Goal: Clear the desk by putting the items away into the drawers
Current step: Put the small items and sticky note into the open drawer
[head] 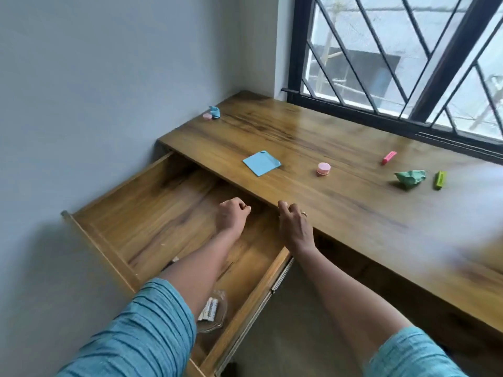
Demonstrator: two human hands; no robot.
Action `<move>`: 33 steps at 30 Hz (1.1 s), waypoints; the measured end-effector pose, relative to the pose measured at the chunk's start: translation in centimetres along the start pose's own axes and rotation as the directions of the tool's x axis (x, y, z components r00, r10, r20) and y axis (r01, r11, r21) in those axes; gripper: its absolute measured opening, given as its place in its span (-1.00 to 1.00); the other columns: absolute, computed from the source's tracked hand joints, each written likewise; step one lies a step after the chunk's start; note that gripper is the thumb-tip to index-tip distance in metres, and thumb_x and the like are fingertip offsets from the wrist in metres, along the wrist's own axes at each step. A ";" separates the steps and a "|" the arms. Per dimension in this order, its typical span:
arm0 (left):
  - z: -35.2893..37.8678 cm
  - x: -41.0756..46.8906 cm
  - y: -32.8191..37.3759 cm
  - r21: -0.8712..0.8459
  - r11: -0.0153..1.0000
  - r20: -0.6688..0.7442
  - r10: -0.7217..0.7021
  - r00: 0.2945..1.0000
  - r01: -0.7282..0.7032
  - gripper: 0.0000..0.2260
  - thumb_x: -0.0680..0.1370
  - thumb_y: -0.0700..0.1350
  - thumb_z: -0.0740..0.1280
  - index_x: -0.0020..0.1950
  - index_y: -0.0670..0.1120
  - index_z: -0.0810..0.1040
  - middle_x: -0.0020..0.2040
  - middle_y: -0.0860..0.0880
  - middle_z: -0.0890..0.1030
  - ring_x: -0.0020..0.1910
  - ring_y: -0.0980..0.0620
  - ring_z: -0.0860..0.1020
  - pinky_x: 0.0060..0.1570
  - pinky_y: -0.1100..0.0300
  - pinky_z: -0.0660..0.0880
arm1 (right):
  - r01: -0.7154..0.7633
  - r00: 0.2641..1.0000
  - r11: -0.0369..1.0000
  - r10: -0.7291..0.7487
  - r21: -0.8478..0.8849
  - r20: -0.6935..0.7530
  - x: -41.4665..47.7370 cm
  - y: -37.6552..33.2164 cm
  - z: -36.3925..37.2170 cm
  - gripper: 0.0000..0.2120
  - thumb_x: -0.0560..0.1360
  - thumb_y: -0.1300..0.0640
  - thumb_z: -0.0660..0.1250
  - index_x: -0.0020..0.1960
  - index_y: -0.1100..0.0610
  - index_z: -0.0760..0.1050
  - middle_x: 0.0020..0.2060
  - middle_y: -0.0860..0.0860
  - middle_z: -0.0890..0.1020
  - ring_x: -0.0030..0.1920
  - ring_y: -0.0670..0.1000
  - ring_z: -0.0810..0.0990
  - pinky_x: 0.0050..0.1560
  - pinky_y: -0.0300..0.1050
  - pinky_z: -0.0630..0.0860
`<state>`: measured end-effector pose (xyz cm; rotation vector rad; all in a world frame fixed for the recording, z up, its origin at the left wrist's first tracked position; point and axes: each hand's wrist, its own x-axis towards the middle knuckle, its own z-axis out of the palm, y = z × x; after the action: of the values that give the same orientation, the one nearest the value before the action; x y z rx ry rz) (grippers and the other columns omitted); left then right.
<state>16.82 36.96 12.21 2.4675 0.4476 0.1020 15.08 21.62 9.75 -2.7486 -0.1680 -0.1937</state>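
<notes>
Head view, looking down at the wooden desk (pixel 340 202) under a barred window (pixel 394 58). I take the drawer (pixel 152 213) as my landmark: it stands pulled fully out from the desk's left end, beside the grey wall. My left hand (pixel 231 217) hovers over the drawer's floor near its inner edge, fingers curled into a loose fist; I cannot tell whether anything lies inside it. My right hand (pixel 295 227) sits just right of the drawer, at the desk's front edge, fingers bent downward with a ring showing; what it holds, if anything, is hidden from me. In the drawer's near corner, partly under my left forearm, lies a clear plastic tray (pixel 217 317) with small white batteries (pixel 208 308). Beyond the drawer, on the desktop: a blue sticky note (pixel 261 163), then a pink round case (pixel 324 168) to its right. Far right of the drawer lie a crumpled green paper (pixel 409 178), a green eraser (pixel 439 180) and a pink eraser (pixel 388 157). Behind the drawer, by the wall, sit a crumpled blue paper (pixel 215 111) and a second pink case (pixel 207 116), touching.
</notes>
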 end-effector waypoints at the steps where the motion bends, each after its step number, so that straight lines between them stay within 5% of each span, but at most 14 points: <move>1: -0.7 0.2 -1.3 -0.027 0.999 0.006 -0.029 1.000 0.029 -0.83 0.52 -0.01 0.36 -0.06 -0.09 0.62 -0.10 -0.10 0.67 -0.10 -0.07 0.63 -0.20 0.19 0.52 | -0.004 1.000 0.999 0.004 0.034 0.007 -0.1 -0.8 0.6 -0.64 0.59 0.21 0.17 0.37 0.08 0.27 0.10 0.17 0.50 0.02 0.17 0.58 -0.12 0.01 0.59; 8: -4.7 2.7 -10.1 -0.041 0.990 0.035 -0.132 0.991 0.134 -0.83 0.51 -0.03 0.38 -0.04 -0.13 0.63 -0.11 -0.11 0.68 -0.17 -0.03 0.61 -0.24 0.23 0.49 | -0.085 0.996 0.958 0.079 0.272 0.034 -0.2 -7.3 4.9 -0.66 0.59 0.16 0.19 0.36 0.13 0.36 0.07 0.19 0.55 0.02 0.18 0.58 -0.10 -0.14 0.46; 14: -7.3 6.3 -19.6 -0.045 0.976 0.177 -0.200 0.964 0.211 -0.81 0.50 -0.11 0.42 0.01 -0.21 0.65 -0.10 -0.17 0.69 -0.16 -0.06 0.68 -0.05 0.07 0.63 | -0.270 0.956 0.869 0.191 0.414 0.223 0.3 -16.1 10.7 -0.57 0.53 0.16 0.27 0.39 0.04 0.34 0.24 0.15 0.48 0.23 0.14 0.43 0.11 -0.11 0.41; 24: -8.1 11.3 -27.7 0.352 0.936 0.420 -0.142 0.897 -0.017 -0.71 0.47 -0.03 0.44 0.04 -0.22 0.60 0.01 -0.21 0.64 0.03 -0.16 0.62 -0.04 0.13 0.53 | -0.557 0.801 0.736 0.354 0.384 0.482 0.7 -27.6 18.8 -0.38 0.41 0.21 0.43 0.42 0.04 0.31 0.33 0.13 0.41 0.27 0.11 0.45 0.25 -0.04 0.49; 33: -8.4 13.1 -29.5 0.399 0.910 0.476 -0.102 0.874 -0.111 -0.76 0.48 -0.06 0.42 0.01 -0.21 0.61 -0.04 -0.19 0.65 -0.03 -0.16 0.63 -0.10 0.12 0.56 | -0.615 0.739 0.742 0.424 0.267 0.524 0.7 -31.2 22.1 -0.47 0.46 0.22 0.38 0.38 0.10 0.29 0.37 0.11 0.24 0.27 0.15 0.41 0.20 -0.01 0.44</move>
<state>19.02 68.31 1.00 2.7723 0.2546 -0.6758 13.79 58.76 0.85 -2.2310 0.4292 0.5592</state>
